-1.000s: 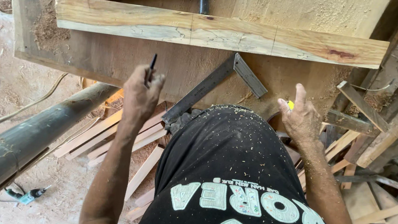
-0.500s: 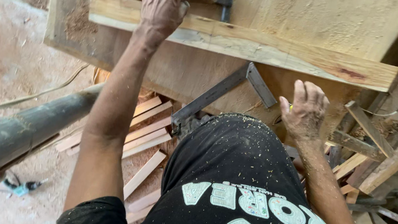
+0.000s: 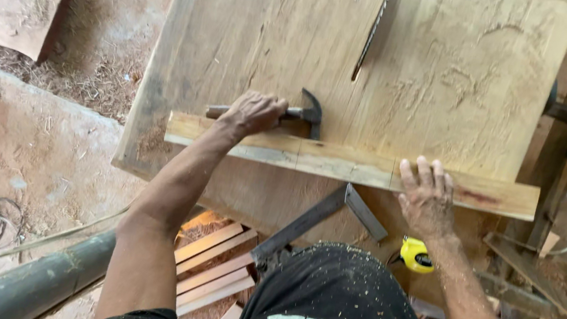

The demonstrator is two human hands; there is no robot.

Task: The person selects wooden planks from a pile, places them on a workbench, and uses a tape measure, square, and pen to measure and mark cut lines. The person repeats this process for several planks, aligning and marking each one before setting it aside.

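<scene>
Left hand [image 3: 254, 113] is closing around the hammer [image 3: 282, 112] handle at 12 o'clock of the plank [image 3: 341, 163], right hand [image 3: 426, 197] pressing spread-flat on it, probably unclamped—risking board sliding, fingers getting struck.

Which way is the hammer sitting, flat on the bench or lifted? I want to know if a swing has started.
Flat. The hammer lies on the workbench, the left hand over its handle.

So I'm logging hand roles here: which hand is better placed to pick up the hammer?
Left. The left hand already rests on the hammer handle, while the right hand lies flat on the wooden strip, apparently steadying it.
</scene>
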